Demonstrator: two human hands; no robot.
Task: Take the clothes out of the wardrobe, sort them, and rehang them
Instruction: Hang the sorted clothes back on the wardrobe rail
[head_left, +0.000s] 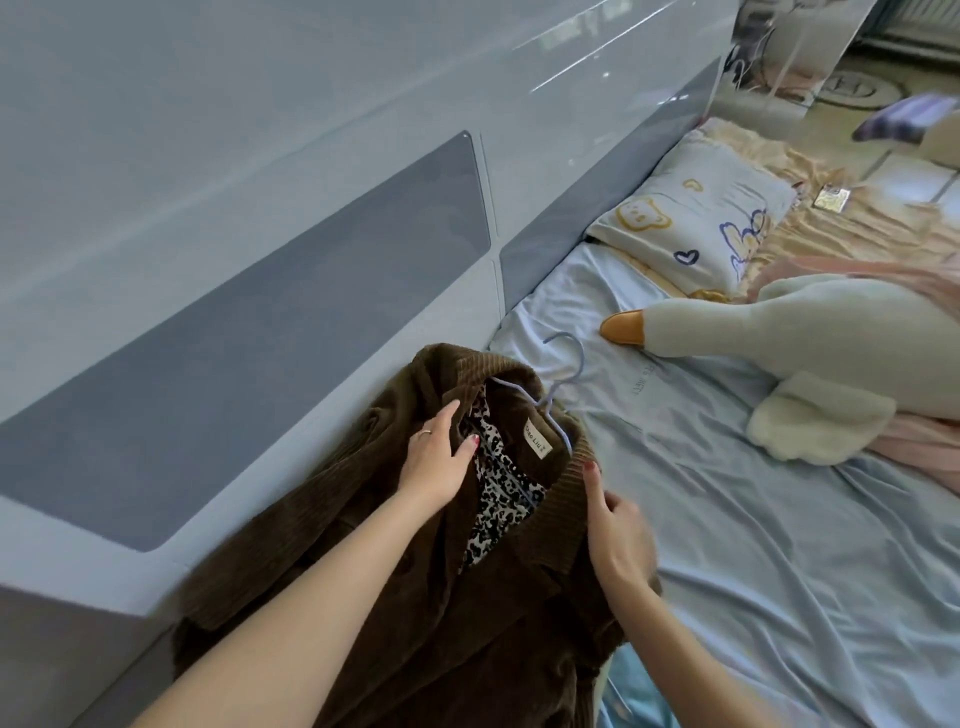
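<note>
Two hands on brown corduroy coat (415, 597), spread at blue bedsheet's (753, 545) headboard-side edge. Left hand (436, 462) curled, gripping near-headboard lapel; right hand (618, 535) pinching ribbed collar. Lilac hanger (563, 374) threaded through neck, hook lying flat beyond collar toward plush goose (779, 322).

Bare forearms with no sleeves, thin ring on a finger of the left hand (434, 460), red-painted nails on the right hand (615, 535) and left thumb
</note>
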